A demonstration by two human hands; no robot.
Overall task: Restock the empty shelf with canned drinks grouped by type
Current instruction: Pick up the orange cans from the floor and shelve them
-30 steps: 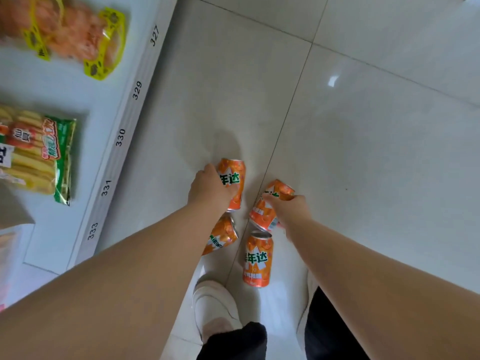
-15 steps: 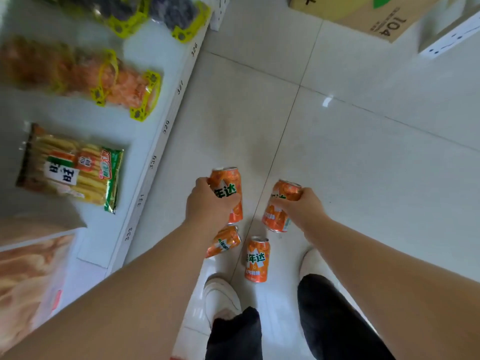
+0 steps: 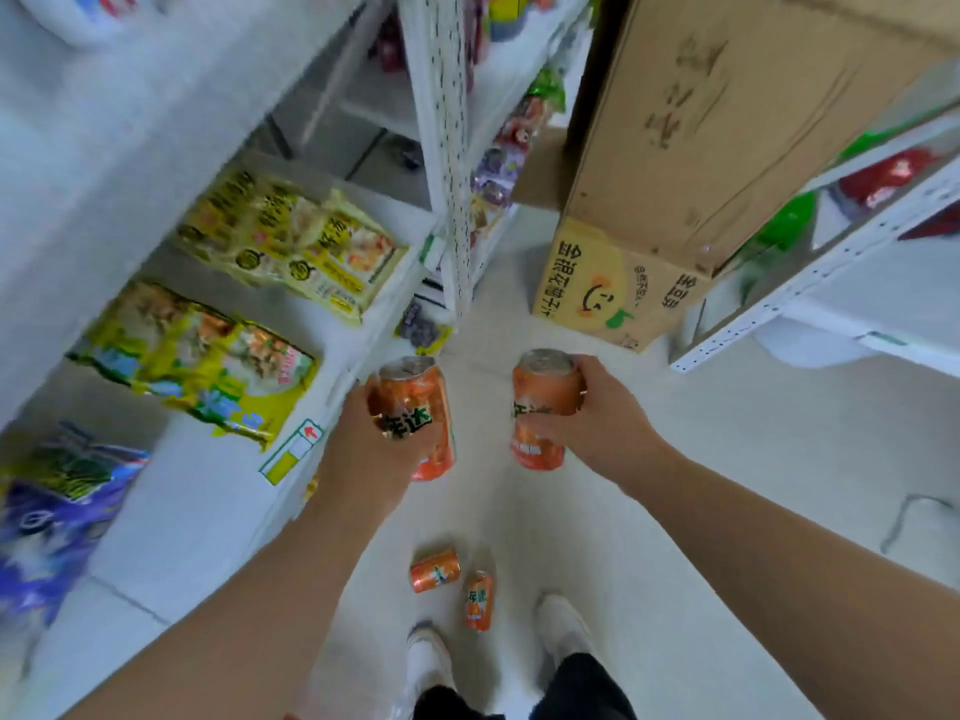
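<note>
My left hand (image 3: 371,439) grips an orange soda can (image 3: 418,415), held upright well above the floor. An identical orange can (image 3: 540,407) is gripped upright by my right hand (image 3: 597,423), level with the first. Far below on the white tile floor lie two more orange cans: one on its side (image 3: 435,570), one (image 3: 478,600) just right of it, between my white shoes. White shelving (image 3: 208,491) with snack bags runs along my left.
Yellow and green snack bags (image 3: 291,236) and a blue bag (image 3: 57,501) lie on the left shelves. Cardboard boxes (image 3: 618,288) stand on the floor ahead, a taller one (image 3: 737,111) above. Another white shelf unit (image 3: 810,283) is at right.
Both hands have risen from near the floor with their cans, and my view has lifted from the floor toward the shelves and boxes. The two cans on the floor stayed behind.
</note>
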